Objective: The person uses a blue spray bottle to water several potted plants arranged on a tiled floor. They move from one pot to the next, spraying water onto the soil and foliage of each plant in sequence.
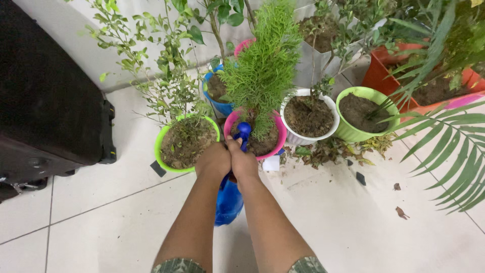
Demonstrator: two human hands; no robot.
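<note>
Both my hands grip the top of a blue spray bottle (228,202) that hangs between my forearms. My left hand (214,161) and my right hand (243,163) are pressed together around its head. The blue nozzle (244,130) points over the rim of a pink pot (279,132) holding a feathery green conifer (264,71). A lime green pot (162,141) with a thin leafy shrub stands just left of my hands.
A white pot (329,103), a second lime pot (353,132), a blue pot (212,101) and an orange planter (376,71) stand behind. Dry leaves (328,151) litter the white tiles. A black case (45,91) sits at left; palm fronds (454,146) reach in at right.
</note>
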